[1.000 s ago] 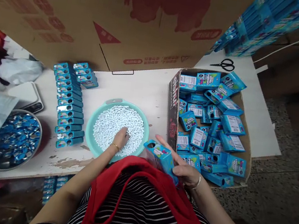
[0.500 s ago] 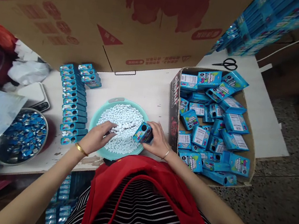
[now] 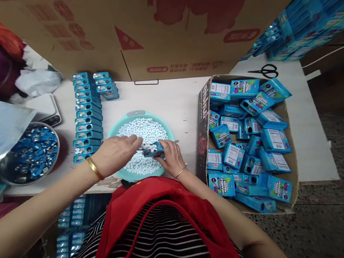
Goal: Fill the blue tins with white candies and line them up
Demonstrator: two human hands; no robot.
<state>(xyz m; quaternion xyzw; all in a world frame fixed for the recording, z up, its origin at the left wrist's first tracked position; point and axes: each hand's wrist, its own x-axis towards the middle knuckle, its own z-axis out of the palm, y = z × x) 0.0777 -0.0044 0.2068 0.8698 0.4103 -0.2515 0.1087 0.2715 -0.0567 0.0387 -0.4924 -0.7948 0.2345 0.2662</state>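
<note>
A turquoise basin (image 3: 116, 125) full of small white candy pellets (image 3: 142, 128) stands in front of me. Over it, my right hand (image 3: 172, 159) grips a small blue candy box (image 3: 154, 150), which is tilted toward the left. My left hand (image 3: 118, 151) is closed, knuckles up, around what looks like a small scoop (image 3: 143, 146), mostly hidden by the fingers. White pellets show between the scoop and the box's near end, where the two meet.
Left of the basin stand rows of blue boxes (image 3: 88, 115). Farther left are a metal bowl (image 3: 56, 149) of blue pieces and a white scale (image 3: 44, 105). On the right, a cardboard tray (image 3: 202, 121) holds many blue boxes, with scissors (image 3: 267, 71) behind. A large carton (image 3: 113, 4) walls off the back.
My left hand has risen out of the pellets and moved right to the box. My right hand has brought the box left over the basin and tipped it. The view has shifted slightly.
</note>
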